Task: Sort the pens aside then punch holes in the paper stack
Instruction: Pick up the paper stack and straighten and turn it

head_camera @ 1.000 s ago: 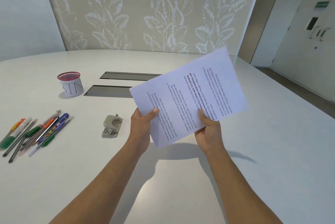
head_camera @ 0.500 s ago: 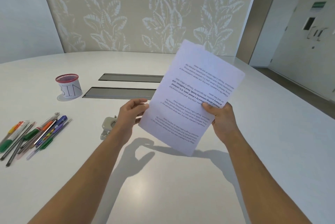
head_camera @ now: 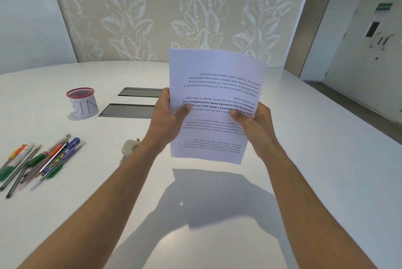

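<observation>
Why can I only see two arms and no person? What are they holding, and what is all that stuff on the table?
The camera sits on the person's head and looks down, so you see only their arms. The left hand and right hand hold a paper stack upright above the white table; its print looks upside down from here. On the table, to the left, lie pens in a bunch, a small cup marked BIN, and a grey hole punch partly hidden behind the left arm.

On the desk [head_camera: 304,160] there are one paper stack [head_camera: 214,86] held by two hands, left [head_camera: 166,119] and right [head_camera: 255,126], one hole punch [head_camera: 128,149], one red-rimmed cup [head_camera: 82,103], two grey floor-box lids [head_camera: 130,110], and roughly a dozen pens [head_camera: 37,163], too overlapped to count exactly.
</observation>
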A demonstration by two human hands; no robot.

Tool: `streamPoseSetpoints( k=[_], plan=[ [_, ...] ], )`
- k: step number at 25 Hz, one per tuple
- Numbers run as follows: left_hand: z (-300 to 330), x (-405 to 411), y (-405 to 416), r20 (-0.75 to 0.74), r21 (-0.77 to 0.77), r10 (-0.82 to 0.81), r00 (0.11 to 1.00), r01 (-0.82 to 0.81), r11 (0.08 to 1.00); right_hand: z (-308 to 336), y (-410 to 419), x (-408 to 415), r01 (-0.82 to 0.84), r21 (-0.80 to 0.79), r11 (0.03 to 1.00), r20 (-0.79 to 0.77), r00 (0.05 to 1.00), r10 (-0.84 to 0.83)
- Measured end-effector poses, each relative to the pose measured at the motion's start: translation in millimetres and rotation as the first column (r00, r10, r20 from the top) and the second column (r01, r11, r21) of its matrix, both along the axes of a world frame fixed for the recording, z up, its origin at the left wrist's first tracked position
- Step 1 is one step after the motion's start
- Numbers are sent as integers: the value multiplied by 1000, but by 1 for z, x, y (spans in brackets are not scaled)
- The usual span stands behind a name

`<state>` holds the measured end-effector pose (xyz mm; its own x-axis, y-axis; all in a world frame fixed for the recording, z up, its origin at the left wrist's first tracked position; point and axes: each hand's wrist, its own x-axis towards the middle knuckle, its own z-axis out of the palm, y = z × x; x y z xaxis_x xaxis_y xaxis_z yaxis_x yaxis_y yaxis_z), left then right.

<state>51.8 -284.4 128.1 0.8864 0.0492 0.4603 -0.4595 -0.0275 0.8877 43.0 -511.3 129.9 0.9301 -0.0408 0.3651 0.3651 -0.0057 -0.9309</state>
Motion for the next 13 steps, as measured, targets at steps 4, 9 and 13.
streamPoseSetpoints(
  k=[4, 9, 13],
  plan=[
    [-23, -1, -8, -54, 80, 128, 990, -124, 989, -26, 7, 3, 60, -41, 997, -66, 996, -63],
    [-30, 0, -9, -26, 164, 196, 980, -189, 968, -32, 3, 8, 77, -75, 994, -62, 995, -82],
    [-37, 0, -11, 2, 217, 213, 977, -208, 954, -43, 4, 5, 99, -84, 992, -68, 992, -104]
  ],
)
